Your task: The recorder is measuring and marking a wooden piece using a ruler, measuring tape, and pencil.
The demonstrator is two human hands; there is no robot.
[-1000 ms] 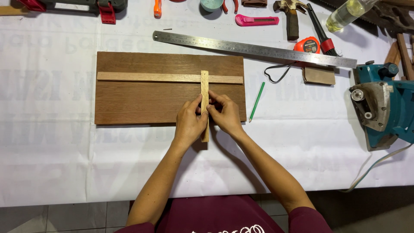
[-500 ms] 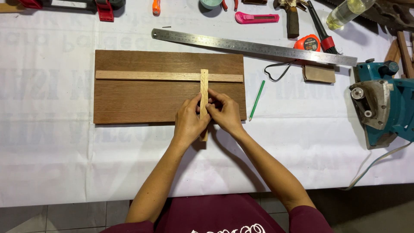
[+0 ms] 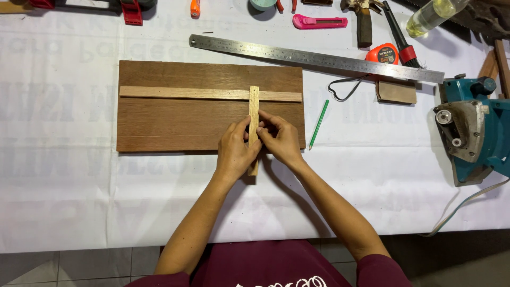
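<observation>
A dark brown wooden board lies flat on the white-covered table. Across its upper part runs a long pale wood strip. A shorter pale strip stands crosswise over it and reaches past the board's near edge. My left hand and my right hand pinch this short strip from either side at its lower half, fingertips meeting on it.
A long steel ruler lies slanted behind the board, a green pencil just to its right. An orange tape measure, a sanding block, a pink utility knife and a hammer lie further back. A teal electric planer sits at the right.
My hands keep their hold on the short strip; the fingers shifted slightly. The view drifted a little; the board and strips stay in place.
</observation>
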